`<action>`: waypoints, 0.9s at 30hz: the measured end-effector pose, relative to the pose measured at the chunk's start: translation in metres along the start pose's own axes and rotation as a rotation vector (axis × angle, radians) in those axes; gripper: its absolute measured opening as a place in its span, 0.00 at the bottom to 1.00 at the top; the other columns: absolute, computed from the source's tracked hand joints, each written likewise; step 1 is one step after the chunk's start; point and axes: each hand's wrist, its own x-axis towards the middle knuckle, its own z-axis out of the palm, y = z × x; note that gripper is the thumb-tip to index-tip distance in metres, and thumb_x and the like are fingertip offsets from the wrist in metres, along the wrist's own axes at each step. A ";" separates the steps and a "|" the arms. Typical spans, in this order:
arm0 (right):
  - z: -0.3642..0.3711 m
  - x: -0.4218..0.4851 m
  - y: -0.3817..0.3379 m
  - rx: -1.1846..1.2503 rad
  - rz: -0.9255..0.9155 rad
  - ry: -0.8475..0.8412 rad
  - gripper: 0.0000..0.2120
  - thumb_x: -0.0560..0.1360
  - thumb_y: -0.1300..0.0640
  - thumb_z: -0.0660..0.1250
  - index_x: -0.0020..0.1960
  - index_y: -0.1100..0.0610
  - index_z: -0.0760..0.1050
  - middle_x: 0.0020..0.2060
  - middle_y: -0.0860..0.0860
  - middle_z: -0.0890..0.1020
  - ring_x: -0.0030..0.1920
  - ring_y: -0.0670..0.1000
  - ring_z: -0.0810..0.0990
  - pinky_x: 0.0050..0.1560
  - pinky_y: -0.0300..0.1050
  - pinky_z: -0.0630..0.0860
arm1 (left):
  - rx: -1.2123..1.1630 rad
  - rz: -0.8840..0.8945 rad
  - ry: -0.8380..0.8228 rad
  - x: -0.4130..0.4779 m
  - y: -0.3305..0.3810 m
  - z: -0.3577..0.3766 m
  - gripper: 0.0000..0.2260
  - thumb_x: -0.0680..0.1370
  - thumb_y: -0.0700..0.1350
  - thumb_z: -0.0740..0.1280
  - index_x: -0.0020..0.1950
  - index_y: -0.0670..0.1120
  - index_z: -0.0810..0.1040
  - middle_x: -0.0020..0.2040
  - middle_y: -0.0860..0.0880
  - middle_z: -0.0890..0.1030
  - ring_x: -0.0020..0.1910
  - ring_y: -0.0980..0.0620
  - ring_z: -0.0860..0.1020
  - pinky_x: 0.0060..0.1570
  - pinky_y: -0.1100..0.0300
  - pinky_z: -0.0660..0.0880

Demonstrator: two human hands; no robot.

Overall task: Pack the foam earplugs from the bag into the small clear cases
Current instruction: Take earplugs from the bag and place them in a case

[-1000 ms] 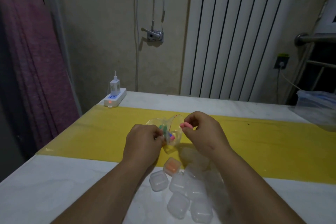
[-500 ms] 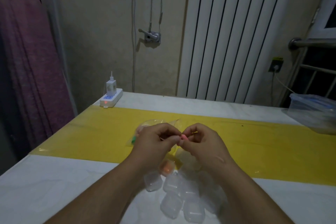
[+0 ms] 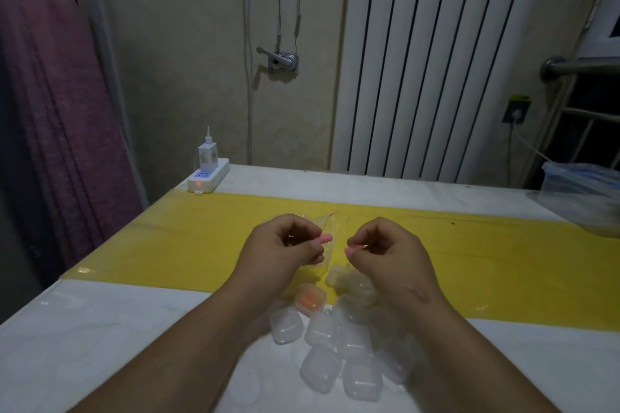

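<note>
Surroundings: a power strip (image 3: pixel 208 179) with a charger plugged in sits at the far left corner of the bench (image 3: pixel 100 339); a lidded plastic tub (image 3: pixel 580 191) stands at the far right edge; a white radiator (image 3: pixel 453 60) and a purple curtain (image 3: pixel 50 94) back the scene.
Bench top: white, with a yellow strip (image 3: pixel 184 245) running across it under the hands.
In the way: both forearms reach over the heap of clear cases (image 3: pixel 335 345), covering part of it.
Clear cases: clustered near the front, between the forearms, touching one another; one case (image 3: pixel 309 302) at the heap's far edge holds something orange.
Bag (image 3: pixel 327 228): clear, held up against the left hand, just beyond its fingers; contents too unclear to tell.
Left hand (image 3: pixel 281 251): fingers pinched closed on a pink earplug (image 3: pixel 326 239), whose tip sticks out to the right.
Right hand (image 3: pixel 385 251): fingers pinched closed on a second pink earplug (image 3: pixel 352 250), tip pointing left.
Gap: the two earplugs are near each other, not touching, above the cases.
</note>
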 end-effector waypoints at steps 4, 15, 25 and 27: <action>0.003 -0.004 -0.003 0.009 0.012 -0.027 0.07 0.70 0.60 0.76 0.38 0.56 0.78 0.34 0.52 0.83 0.34 0.49 0.82 0.36 0.44 0.76 | 0.012 0.014 -0.017 -0.001 0.001 0.002 0.19 0.59 0.52 0.78 0.42 0.41 0.83 0.41 0.37 0.83 0.39 0.45 0.82 0.43 0.55 0.82; 0.006 -0.004 -0.004 0.140 0.025 -0.096 0.12 0.71 0.66 0.74 0.48 0.50 0.78 0.37 0.52 0.85 0.36 0.47 0.82 0.40 0.43 0.81 | 0.076 0.029 -0.043 -0.001 0.003 0.003 0.06 0.70 0.37 0.75 0.38 0.48 0.85 0.37 0.44 0.84 0.39 0.50 0.82 0.44 0.57 0.82; 0.005 0.000 0.001 -0.042 -0.018 0.009 0.06 0.70 0.52 0.76 0.37 0.51 0.82 0.33 0.45 0.85 0.34 0.44 0.80 0.41 0.46 0.79 | 0.685 0.063 -0.267 0.005 0.012 -0.020 0.11 0.68 0.45 0.79 0.33 0.46 0.77 0.29 0.54 0.74 0.28 0.60 0.70 0.30 0.68 0.67; 0.005 0.000 0.002 -0.063 -0.018 0.032 0.06 0.71 0.52 0.76 0.38 0.51 0.81 0.33 0.44 0.85 0.33 0.43 0.80 0.40 0.44 0.77 | 0.783 0.074 -0.387 0.004 0.019 -0.027 0.12 0.68 0.44 0.78 0.33 0.44 0.75 0.29 0.55 0.72 0.27 0.60 0.69 0.28 0.70 0.65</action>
